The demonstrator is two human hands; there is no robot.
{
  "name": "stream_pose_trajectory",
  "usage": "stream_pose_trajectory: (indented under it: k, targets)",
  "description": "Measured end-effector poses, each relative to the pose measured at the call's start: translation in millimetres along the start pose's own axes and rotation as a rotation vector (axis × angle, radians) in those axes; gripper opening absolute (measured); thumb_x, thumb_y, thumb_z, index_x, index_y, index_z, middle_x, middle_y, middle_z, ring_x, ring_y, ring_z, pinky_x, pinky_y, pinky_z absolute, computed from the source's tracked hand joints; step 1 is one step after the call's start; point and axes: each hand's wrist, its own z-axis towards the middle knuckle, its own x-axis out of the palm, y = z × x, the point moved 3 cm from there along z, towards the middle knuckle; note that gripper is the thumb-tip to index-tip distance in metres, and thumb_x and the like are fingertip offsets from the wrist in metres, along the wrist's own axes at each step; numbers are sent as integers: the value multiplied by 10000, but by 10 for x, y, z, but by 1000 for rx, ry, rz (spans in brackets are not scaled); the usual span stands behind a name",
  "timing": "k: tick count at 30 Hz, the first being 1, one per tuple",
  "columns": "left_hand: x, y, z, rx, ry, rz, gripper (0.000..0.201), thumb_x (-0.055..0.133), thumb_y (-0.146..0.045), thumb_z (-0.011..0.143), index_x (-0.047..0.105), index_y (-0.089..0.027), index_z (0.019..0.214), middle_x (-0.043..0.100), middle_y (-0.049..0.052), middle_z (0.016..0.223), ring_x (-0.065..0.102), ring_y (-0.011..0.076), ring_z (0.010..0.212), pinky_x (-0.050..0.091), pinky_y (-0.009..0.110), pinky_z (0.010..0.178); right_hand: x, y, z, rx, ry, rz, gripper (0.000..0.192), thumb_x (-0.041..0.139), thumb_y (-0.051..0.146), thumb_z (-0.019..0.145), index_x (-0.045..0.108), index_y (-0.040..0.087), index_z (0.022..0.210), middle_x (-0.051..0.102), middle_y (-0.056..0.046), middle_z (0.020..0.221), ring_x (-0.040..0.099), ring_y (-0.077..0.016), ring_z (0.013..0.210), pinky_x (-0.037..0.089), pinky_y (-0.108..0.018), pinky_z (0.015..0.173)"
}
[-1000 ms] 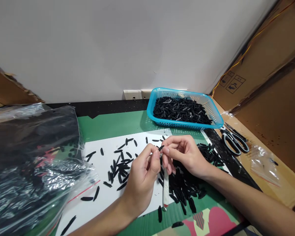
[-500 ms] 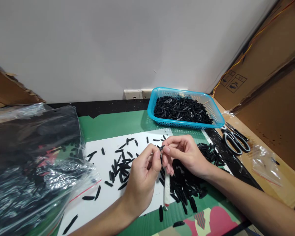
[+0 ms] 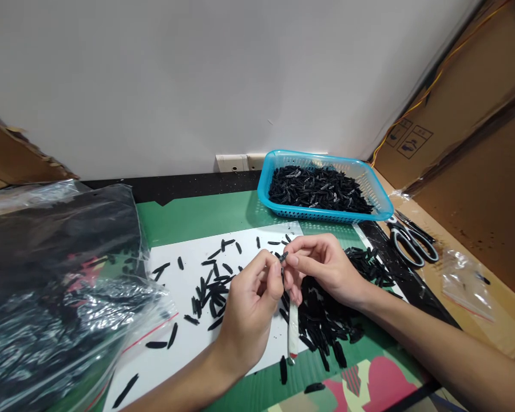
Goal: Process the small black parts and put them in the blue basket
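Above the white paper (image 3: pixel 180 297), my two hands meet fingertip to fingertip. My left hand (image 3: pixel 253 303) is closed in a pinch at a small dark strip (image 3: pixel 284 257). From the other side, the thumb and forefinger of my right hand (image 3: pixel 321 266) pinch the same strip. A slim white-wrapped stick (image 3: pixel 292 335) with a red band and shiny end points down from the right hand's lower fingers. Its upper part is hidden, so its kind is unclear. Loose black strips (image 3: pixel 214 292) lie left of the hands, and a thicker black pile (image 3: pixel 326 320) lies beneath the right one.
A blue plastic basket (image 3: pixel 326 216) full of black strips stands at the back. Scissors (image 3: pixel 412 243) and a small clear bag (image 3: pixel 467 286) lie at right beside a cardboard wall (image 3: pixel 476 149). A large zip bag (image 3: pixel 60 274) covers the left side.
Both hands stay together in nearly the same pinch, with only a slight shift of the fingertips at the strip. The whole view has moved very slightly.
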Motion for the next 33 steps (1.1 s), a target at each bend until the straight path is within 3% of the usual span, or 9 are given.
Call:
stream_pose_trajectory:
  k: [4, 13, 20, 26, 33]
  targets:
    - [1, -6, 5, 11, -16, 12, 366, 566, -459, 1048, 531, -205, 787, 626, -2, 686, 605, 110, 615, 395, 220, 515, -6, 33, 5, -4, 6, -21, 329, 835, 436, 874, 673, 149, 893, 750, -21, 674, 708, -147, 507, 600, -243, 486]
    - [-46, 61, -17, 33, -16, 95, 344, 532, -449, 1064, 528, -208, 819, 548, -37, 682, 298, 48, 461, 269, 224, 453, -37, 72, -21, -50, 16, -183, 294, 773, 435, 930, 695, 153, 904, 726, -17, 700, 691, -140, 548, 578, -253, 532]
    - [-44, 107, -57, 59, 63, 220, 325, 470, -435, 1088, 486, -223, 842, 384, -65, 648, 317, 71, 490, 258, 234, 459, -45, 243, -99, -190, 56, -586, 257, 638, 354, 1032, 716, 148, 898, 619, 10, 681, 554, -101, 585, 437, -222, 552]
    - [-38, 131, -78, 31, 117, 233, 316, 393, -464, 1105, 453, -235, 895, 323, -79, 643, 250, 88, 494, 239, 241, 459, -19, 236, -136, -310, 8, -646, 191, 595, 267, 1047, 728, 152, 974, 661, -8, 750, 587, -107, 605, 463, -217, 559]
    - [-22, 130, -96, 25, 130, 227, 319, 336, -456, 1121, 428, -238, 908, 329, -87, 646, 252, 83, 494, 266, 237, 489, 0, 185, -161, -433, -24, -741, 224, 551, 224, 1065, 749, 169, 976, 647, 5, 684, 556, -96, 536, 448, -217, 536]
